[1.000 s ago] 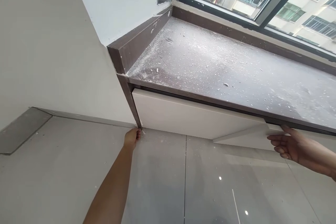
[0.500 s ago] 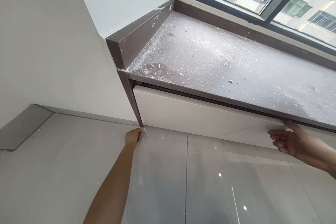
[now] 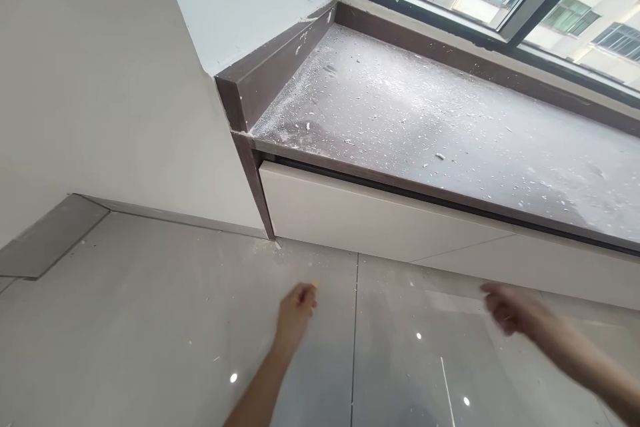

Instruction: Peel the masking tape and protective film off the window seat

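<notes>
Seeing both hands free of the flat white cabinet panel (image 3: 380,220) (left hand (image 3: 295,312) loosely curled, right hand (image 3: 507,310) blurred, cannot tell), we judge the unsupported panel could tip out.

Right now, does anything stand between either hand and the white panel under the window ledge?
Nothing visible does. The left hand and right hand hang over bare floor tile, apart from the white panel, with only open air between.

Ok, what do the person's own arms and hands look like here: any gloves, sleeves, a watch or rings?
Both hands are bare: the left hand and right hand show no gloves. Both forearms are uncovered as far as the picture's edge, with no sleeve, watch or band in view. The right hand is motion-blurred, so rings cannot be ruled out.
</notes>
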A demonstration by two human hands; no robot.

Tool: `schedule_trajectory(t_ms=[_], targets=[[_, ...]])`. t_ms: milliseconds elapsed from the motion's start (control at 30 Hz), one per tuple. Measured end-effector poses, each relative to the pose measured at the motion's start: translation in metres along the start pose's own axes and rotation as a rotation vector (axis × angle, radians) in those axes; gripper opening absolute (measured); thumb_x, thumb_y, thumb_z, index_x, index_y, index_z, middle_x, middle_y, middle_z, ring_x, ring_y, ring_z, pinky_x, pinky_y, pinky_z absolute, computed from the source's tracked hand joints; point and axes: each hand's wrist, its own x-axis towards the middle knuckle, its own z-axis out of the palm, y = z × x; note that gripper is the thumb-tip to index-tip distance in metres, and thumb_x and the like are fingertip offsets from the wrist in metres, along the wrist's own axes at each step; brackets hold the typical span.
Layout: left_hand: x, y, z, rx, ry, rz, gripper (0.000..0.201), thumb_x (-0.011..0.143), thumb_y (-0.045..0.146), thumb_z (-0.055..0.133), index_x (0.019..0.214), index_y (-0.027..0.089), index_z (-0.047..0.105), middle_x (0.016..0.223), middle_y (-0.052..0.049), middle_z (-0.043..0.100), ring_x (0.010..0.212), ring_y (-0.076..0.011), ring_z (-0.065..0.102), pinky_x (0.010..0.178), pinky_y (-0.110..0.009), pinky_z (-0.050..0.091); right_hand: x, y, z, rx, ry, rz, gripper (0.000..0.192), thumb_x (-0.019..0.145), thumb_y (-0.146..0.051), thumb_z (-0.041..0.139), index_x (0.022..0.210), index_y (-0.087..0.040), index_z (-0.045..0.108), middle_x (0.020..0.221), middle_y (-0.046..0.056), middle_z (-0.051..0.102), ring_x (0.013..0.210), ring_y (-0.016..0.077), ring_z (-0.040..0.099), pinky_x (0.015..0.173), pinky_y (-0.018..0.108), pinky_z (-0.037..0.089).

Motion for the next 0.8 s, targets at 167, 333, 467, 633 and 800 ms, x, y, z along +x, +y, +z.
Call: schedule_trajectory(t_ms=[167, 333, 467, 633, 800], targets=[[-0.085, -0.021, 0.077, -0.068, -0.413, 0.051, 0.021, 0.075, 0.035, 0.045, 0.070, 0.018, 0.057, 0.053, 0.003, 0.051, 0.044, -0.0068, 0.041, 0.045, -0.020, 0.032, -0.043, 0.010, 0.103, 0.205, -0.503, 0.200, 0.055, 0.068, -0.051, 0.057, 0.111, -0.018, 0.054, 0.093, 0.009, 0.059, 0.081, 0.0181, 0.057, 0.064, 0.026, 0.047], [-0.122, -0.030, 0.100, -0.047, -0.500, 0.060, 0.023, 0.077, 0.034, 0.043, 0.069, 0.017, 0.056, 0.053, 0.003, 0.051, 0.043, -0.0062, 0.040, 0.044, -0.020, 0.031, -0.058, 0.026, 0.133, 0.348, -0.635, 0.206, 0.030, 0.066, -0.037, 0.061, 0.086, -0.015, 0.058, 0.073, 0.002, 0.055, 0.060, 0.0091, 0.053, 0.054, 0.021, 0.041], [-0.135, -0.032, 0.109, -0.017, -0.543, 0.072, 0.025, 0.077, 0.037, 0.044, 0.068, 0.016, 0.056, 0.054, 0.001, 0.052, 0.045, -0.0068, 0.042, 0.045, -0.020, 0.032, -0.064, 0.043, 0.127, 0.306, -0.653, 0.198, 0.030, 0.065, -0.034, 0.059, 0.089, -0.015, 0.055, 0.059, -0.003, 0.051, 0.048, 0.0073, 0.047, 0.045, 0.020, 0.034], [-0.155, -0.032, 0.131, 0.013, -0.577, 0.060, 0.022, 0.074, 0.032, 0.045, 0.072, 0.015, 0.060, 0.053, 0.001, 0.053, 0.043, -0.0069, 0.042, 0.044, -0.020, 0.032, -0.069, 0.081, 0.120, 0.140, -0.577, 0.110, 0.017, 0.064, -0.032, 0.053, 0.066, -0.016, 0.049, 0.049, -0.003, 0.047, 0.039, 0.0061, 0.040, 0.040, 0.020, 0.026], [-0.174, -0.053, 0.157, 0.197, -0.738, 0.077, 0.031, 0.076, 0.033, 0.042, 0.091, 0.016, 0.063, 0.071, -0.005, 0.064, 0.056, -0.0113, 0.052, 0.055, -0.025, 0.043, -0.073, 0.144, 0.071, -0.098, -0.485, 0.079, 0.017, 0.060, -0.035, 0.053, 0.056, -0.019, 0.046, 0.047, -0.002, 0.046, 0.040, 0.0085, 0.038, 0.040, 0.022, 0.026]])
